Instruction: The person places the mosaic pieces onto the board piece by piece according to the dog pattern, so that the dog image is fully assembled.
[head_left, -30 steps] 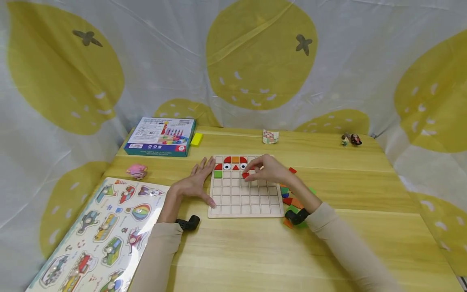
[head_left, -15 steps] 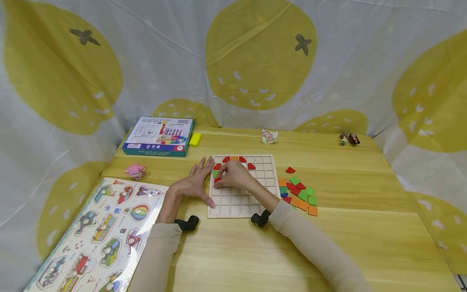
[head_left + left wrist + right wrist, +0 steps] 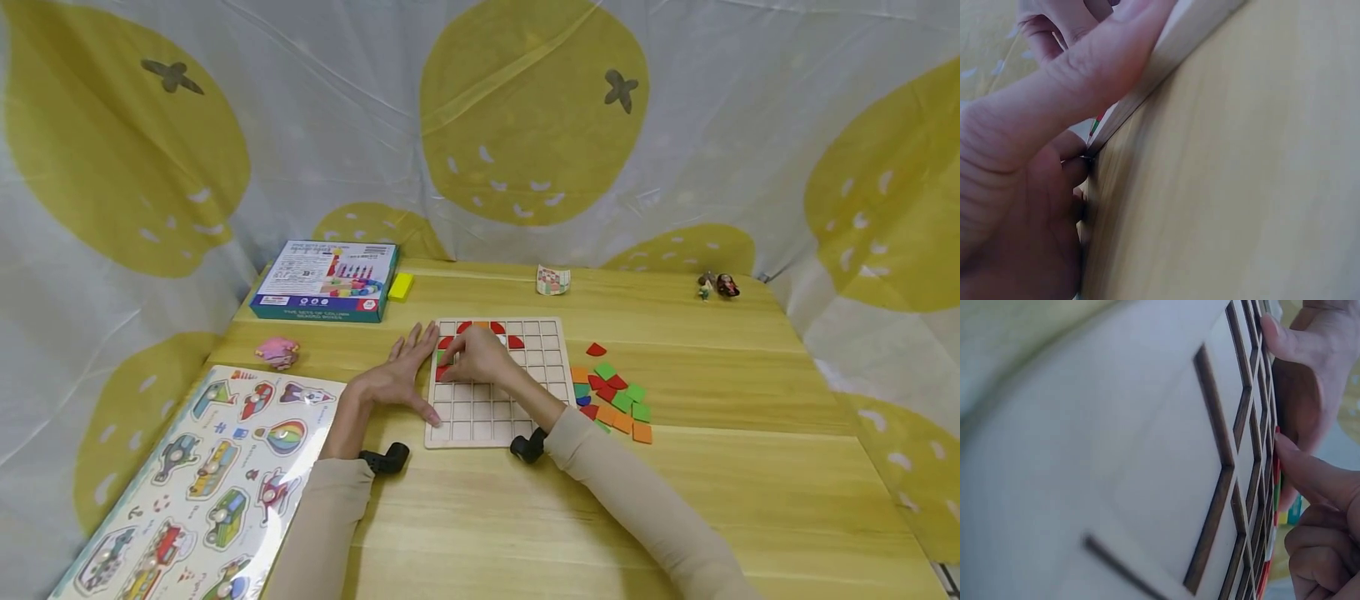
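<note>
A wooden grid board (image 3: pixel 491 429) lies mid-table, red, orange and green tiles in its upper left cells. My right hand (image 3: pixel 480 357) reaches over it and pinches a red tile (image 3: pixel 442 373) in the left column, just below a green tile (image 3: pixel 441 357). In the right wrist view the thumb tip meets that red tile (image 3: pixel 1277 430) at the board's face; its shape is mostly hidden. My left hand (image 3: pixel 397 382), fingers spread, rests along the board's left edge. The left wrist view has its thumb (image 3: pixel 1079 81) against the board's side (image 3: pixel 1179 44).
Loose coloured tiles (image 3: pixel 622 402) lie right of the board. A picture puzzle (image 3: pixel 202 475) takes up the left front. Behind are a toy box (image 3: pixel 326 282), a yellow block (image 3: pixel 401 287), a pattern card (image 3: pixel 553 281) and small figurines (image 3: pixel 727 286). A pink toy (image 3: pixel 278 352) sits left.
My right hand has carried the red tile leftward across the board to the left column, then stayed there nearly still. The left hand keeps its place at the edge.
</note>
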A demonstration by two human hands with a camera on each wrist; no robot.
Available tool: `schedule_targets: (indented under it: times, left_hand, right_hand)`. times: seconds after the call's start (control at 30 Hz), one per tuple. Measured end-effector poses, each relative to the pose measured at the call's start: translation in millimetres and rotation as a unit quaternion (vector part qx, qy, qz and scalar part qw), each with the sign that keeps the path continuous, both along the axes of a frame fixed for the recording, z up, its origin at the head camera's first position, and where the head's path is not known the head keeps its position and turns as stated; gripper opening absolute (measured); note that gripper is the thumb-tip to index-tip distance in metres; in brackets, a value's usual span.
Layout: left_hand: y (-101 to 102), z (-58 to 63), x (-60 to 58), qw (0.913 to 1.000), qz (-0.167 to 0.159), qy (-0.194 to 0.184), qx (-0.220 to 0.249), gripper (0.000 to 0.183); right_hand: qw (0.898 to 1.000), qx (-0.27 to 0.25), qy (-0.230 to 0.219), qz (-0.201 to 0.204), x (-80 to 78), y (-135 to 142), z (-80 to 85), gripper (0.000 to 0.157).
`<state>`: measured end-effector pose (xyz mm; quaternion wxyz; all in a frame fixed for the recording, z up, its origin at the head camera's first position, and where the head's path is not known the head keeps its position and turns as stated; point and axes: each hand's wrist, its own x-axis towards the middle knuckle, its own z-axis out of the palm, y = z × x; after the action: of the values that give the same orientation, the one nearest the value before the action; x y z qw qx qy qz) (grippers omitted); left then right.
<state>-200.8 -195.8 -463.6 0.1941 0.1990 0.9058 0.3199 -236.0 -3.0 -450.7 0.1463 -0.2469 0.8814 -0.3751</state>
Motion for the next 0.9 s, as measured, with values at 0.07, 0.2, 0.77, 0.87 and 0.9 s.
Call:
schedule_targets:
  times: [0.07, 0.2, 0.77, 0.87, 0.9]
  left_hand:
    - [0, -0.1, 0.0, 1.0000, -0.001, 0.001, -0.002, 0.143]
    - [2, 0.1, 0.1, 0.9999, -0.004, 0.006, -0.007, 0.143]
    - [0, -1.9, 2.9, 0.9997, -0.002, 0.019, -0.015, 0.144]
    - [6, 0.9, 0.7, 0.9993, -0.003, 0.025, -0.027, 0.144]
    - [9, 2.1, -0.6, 0.9991, -0.004, 0.028, -0.032, 0.144]
  right_hand:
    - [1.000, -0.003, -0.003, 0.004, 0.0, 1, 1.0, 0.019]
    - [1.000, -0.013, -0.020, -0.003, 0.2, 17, 8.8, 0.019]
    - [0.989, 0.029, -0.067, -0.125, -7.4, 226, 24.4, 0.030]
    - [0.988, 0.034, -0.071, -0.133, -4.6, 238, 20.0, 0.030]
    - [0.987, 0.030, -0.074, -0.136, -3.5, 240, 19.5, 0.031]
